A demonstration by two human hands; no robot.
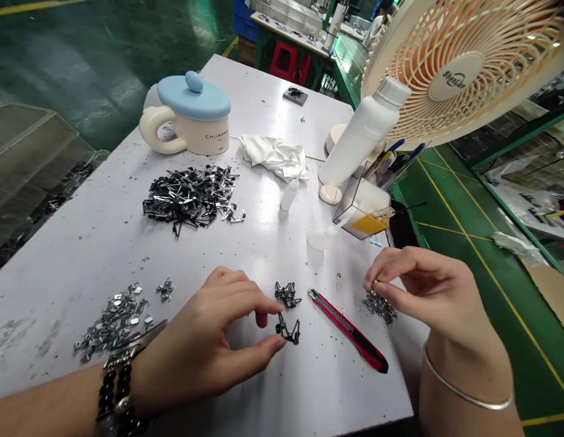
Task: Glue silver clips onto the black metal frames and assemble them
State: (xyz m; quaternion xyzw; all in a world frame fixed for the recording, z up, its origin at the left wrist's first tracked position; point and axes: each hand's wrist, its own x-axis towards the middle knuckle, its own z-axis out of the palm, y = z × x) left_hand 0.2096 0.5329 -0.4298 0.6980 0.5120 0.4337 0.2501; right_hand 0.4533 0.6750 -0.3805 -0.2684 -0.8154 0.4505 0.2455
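Note:
Between the thumb and index fingertip of my left hand (222, 334) is a small black angular clip-like part (288, 331), low over the table. Just behind it lies a little cluster of similar black parts (287, 294). A red utility knife (349, 331) lies slantwise to the right of them. My right hand (427, 291) is closed in a pinch above a small pile of tiny metal pieces (379, 306); what sits in its fingertips is too small to name. Left of my left hand, small silver metal pieces (113, 321) lie scattered, partly hidden by the wrist.
A large heap of black parts (191, 197) lies farther back, near a lidded mug (204, 130) and crumpled white tissue (275, 158). At right stand a white bottle (361, 136), a small dropper bottle (289, 195), a clear pen holder (361, 209) and a fan (464, 73).

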